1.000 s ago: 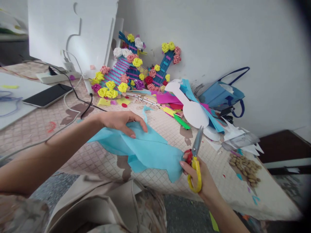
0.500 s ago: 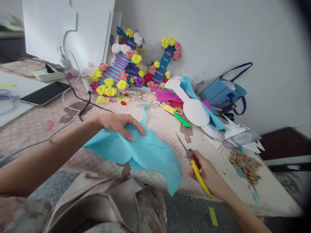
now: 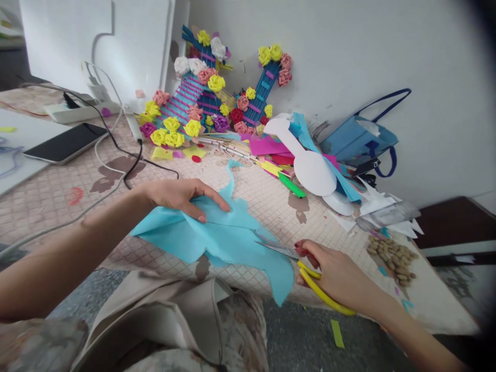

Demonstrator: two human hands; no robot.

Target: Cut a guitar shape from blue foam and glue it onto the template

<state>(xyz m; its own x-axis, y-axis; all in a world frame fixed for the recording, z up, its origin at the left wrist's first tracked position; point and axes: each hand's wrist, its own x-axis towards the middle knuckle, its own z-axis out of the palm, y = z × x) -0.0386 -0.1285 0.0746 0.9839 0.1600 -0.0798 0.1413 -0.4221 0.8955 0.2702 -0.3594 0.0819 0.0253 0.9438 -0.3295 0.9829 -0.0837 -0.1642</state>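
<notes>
Cutting seemed to be the step in hand: the scissors [image 3: 284, 251] had their blades over the right part of the blue paper [image 3: 228, 243], close to the end of a thin dark line that might have been a slit or a crease. The blades looked slightly parted; whether paper lay between them, I could not tell. The next move probably called for a flat, steady paper and blades lined up with that line.

The paper lay on the near part of the desk [image 3: 155, 268], its long axis running left to right and slanting toward the person at the right, where a tapered tip reached the near edge. A thin strip rose from its far side, pointing away. The scissors pointed left and slightly away, handles to the right.

The left hand [image 3: 189, 199] rested palm down on the paper, thumb and fingers spread; the right hand [image 3: 335, 271] was wrapped around the scissors' handles.
</notes>
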